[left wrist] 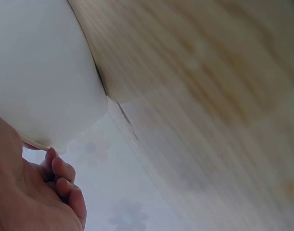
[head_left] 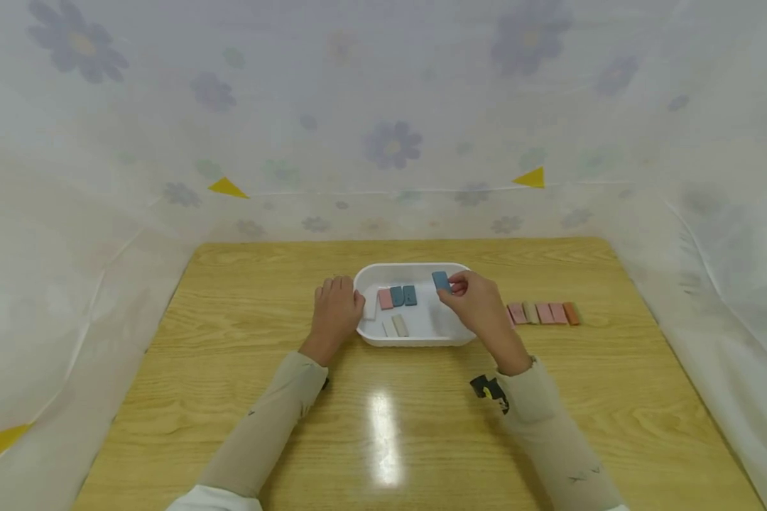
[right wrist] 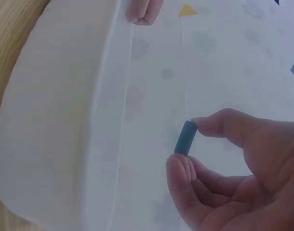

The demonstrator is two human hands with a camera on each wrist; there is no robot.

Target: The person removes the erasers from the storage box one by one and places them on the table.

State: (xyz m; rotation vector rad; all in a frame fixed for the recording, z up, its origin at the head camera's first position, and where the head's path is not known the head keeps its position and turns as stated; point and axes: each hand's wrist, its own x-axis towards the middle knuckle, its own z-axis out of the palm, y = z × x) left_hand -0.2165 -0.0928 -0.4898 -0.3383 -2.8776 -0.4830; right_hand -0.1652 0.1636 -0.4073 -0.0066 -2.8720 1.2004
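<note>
My right hand (head_left: 479, 301) pinches a small blue eraser-like block (head_left: 441, 282) between thumb and fingertips, held up over the right part of a white plastic tray (head_left: 422, 341). In the right wrist view the blue block (right wrist: 185, 138) shows edge-on between the thumb and fingers. My left hand (head_left: 337, 312) grips the tray's left rim, fingers curled at the edge in the left wrist view. Inside the tray lie a pink block (head_left: 385, 299), two more blue blocks (head_left: 410, 295), a beige block (head_left: 400, 326) and white pieces (head_left: 370, 306).
On the table (head_left: 281, 284), right of the tray, a row of pink (head_left: 545, 313), beige (head_left: 530, 313) and orange (head_left: 572, 314) blocks lies partly behind my right hand. A flower-patterned white curtain (head_left: 332, 128) encloses the table at the back and sides.
</note>
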